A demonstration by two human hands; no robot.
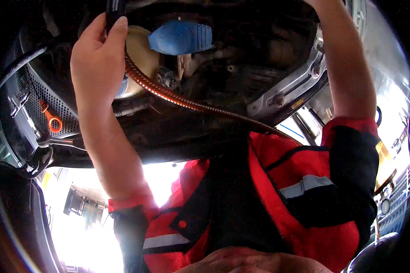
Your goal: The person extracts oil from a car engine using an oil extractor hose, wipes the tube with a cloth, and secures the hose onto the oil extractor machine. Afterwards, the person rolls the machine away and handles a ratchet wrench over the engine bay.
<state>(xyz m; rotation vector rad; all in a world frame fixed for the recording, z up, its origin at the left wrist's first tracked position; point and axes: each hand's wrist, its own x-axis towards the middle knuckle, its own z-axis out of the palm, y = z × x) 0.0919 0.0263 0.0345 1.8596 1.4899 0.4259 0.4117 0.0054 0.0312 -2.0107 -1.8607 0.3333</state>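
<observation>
Coppery hose (169, 97) partly hides the cream reservoir (143, 53) near a blue cap (180, 37).

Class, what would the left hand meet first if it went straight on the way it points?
Beyond the dark object it holds, the left hand seems to have a free way to the picture's top edge, though darkness there hides depth.

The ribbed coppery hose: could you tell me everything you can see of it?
The coppery hose looks slim, flexible and closely ribbed, with metallic glints. It bows from beside the left hand across the dark engine bay to the red-and-black jacket, passing in front of a pale container. Neither end shows; whether the hand touches it is unclear.
</observation>
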